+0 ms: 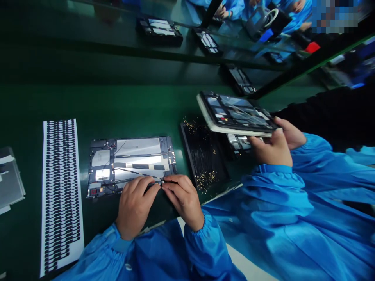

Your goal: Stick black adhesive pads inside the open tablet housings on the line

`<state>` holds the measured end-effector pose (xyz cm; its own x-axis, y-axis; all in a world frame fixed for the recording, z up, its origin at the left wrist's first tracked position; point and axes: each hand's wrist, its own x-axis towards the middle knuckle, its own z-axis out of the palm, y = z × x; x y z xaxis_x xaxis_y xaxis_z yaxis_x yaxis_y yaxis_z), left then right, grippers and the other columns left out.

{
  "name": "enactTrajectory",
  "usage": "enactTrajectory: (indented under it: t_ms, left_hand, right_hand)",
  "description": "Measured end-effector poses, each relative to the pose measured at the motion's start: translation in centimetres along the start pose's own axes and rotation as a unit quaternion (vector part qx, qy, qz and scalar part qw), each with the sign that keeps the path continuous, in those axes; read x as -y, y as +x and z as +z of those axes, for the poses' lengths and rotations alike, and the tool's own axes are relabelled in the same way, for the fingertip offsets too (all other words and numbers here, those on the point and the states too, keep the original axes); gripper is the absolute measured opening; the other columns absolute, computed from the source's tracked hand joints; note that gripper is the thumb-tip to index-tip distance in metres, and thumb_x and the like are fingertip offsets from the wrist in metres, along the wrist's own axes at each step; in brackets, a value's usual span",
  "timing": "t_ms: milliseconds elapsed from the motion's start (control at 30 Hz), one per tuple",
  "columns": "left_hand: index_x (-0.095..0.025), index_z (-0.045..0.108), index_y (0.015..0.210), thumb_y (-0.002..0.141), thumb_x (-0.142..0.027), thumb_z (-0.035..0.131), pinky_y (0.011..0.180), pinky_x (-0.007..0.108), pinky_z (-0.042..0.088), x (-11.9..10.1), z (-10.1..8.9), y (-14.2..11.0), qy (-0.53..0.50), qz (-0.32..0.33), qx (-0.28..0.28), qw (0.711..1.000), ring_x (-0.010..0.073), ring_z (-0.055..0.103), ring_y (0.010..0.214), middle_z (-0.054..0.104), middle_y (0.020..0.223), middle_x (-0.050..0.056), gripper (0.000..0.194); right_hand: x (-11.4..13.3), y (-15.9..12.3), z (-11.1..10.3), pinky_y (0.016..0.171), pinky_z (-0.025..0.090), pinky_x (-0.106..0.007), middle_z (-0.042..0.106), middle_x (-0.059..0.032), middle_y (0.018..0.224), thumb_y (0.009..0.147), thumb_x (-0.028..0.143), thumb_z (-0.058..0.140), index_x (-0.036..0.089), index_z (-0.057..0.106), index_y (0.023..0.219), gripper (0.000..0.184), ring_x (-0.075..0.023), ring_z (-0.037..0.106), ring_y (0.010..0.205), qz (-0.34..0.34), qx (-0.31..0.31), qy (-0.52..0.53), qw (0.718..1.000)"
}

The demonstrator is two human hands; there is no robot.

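Note:
An opened tablet chassis (131, 160) lies flat on the green bench in front of me, its inner boards and silver shields facing up. My left hand (135, 205) and my right hand (183, 199) rest at its near edge, fingertips meeting. Both pinch a thin dark cable or strip (159, 182) lying along that edge. The fingers of both hands are curled and closed. What lies under the fingertips is too small to make out.
A white sheet of black adhesive strips (60, 195) lies at the left. A black tray with small gold parts (203, 156) sits to the right. A co-worker's hands (275, 146) in blue sleeves hold another tablet chassis (234, 113). More trays (159, 31) stand on the far belt.

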<state>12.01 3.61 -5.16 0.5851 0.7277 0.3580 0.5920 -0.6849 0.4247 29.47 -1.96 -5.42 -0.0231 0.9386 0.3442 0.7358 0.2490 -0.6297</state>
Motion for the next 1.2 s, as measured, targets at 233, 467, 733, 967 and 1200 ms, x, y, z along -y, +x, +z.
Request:
enactTrajectory:
  t_ms: [233,467,733,967,1200]
  left_hand:
    - [-0.021,0.063,0.092,0.093,-0.019,0.059,0.083,0.036,0.041,-0.2,0.0,0.5,-0.012,-0.024,0.014,1.0,0.0206,0.058,0.096,0.067,0.099,0.002,0.004]
    - [-0.021,0.063,0.092,0.093,-0.019,0.059,0.083,0.036,0.043,-0.3,0.0,0.5,-0.009,-0.029,0.016,0.999,0.0208,0.059,0.095,0.067,0.099,0.002,0.005]
    - [-0.02,0.066,0.102,0.092,-0.014,0.059,0.092,0.04,0.047,0.3,0.0,-1.3,0.008,0.022,-0.007,1.0,0.0247,0.06,0.109,0.069,0.113,0.006,0.014]
    - [-0.017,0.065,0.107,0.093,-0.018,0.06,0.093,0.038,0.052,0.4,-0.2,-0.9,-0.003,0.029,-0.023,0.999,0.0215,0.066,0.104,0.073,0.109,0.006,0.015]
    - [-0.016,0.064,0.107,0.09,-0.015,0.064,0.095,0.038,0.052,0.6,-0.1,-1.0,-0.018,0.026,-0.027,0.999,0.0215,0.066,0.105,0.072,0.11,0.007,0.017]
  right_hand:
    - [0.0,0.3,0.1,0.086,0.053,-0.04,0.069,-0.0082,0.107,0.096,0.013,0.061,0.02,0.065,0.106,0.013,-0.0212,0.062,0.101,0.004,0.002,-0.006,1.0]
    - [0.4,0.2,0.2,0.085,0.054,-0.041,0.07,-0.0098,0.108,0.096,0.013,0.059,0.019,0.066,0.108,0.015,-0.023,0.064,0.101,-0.016,0.011,-0.057,0.998]
    - [-0.3,-1.2,0.8,0.095,0.057,-0.042,0.069,-0.0138,0.122,0.093,0.005,0.059,0.016,0.061,0.129,0.038,-0.024,0.064,0.114,-0.049,-0.012,-0.034,0.998]
    - [0.1,-1.6,1.0,0.097,0.059,-0.045,0.068,-0.018,0.123,0.089,0.005,0.063,0.013,0.054,0.14,0.052,-0.0266,0.063,0.12,-0.087,-0.028,-0.079,0.993]
    - [-0.2,-1.7,0.9,0.101,0.058,-0.043,0.067,-0.0165,0.127,0.09,0.005,0.06,0.014,0.05,0.144,0.055,-0.0253,0.062,0.122,-0.093,-0.006,-0.08,0.992]
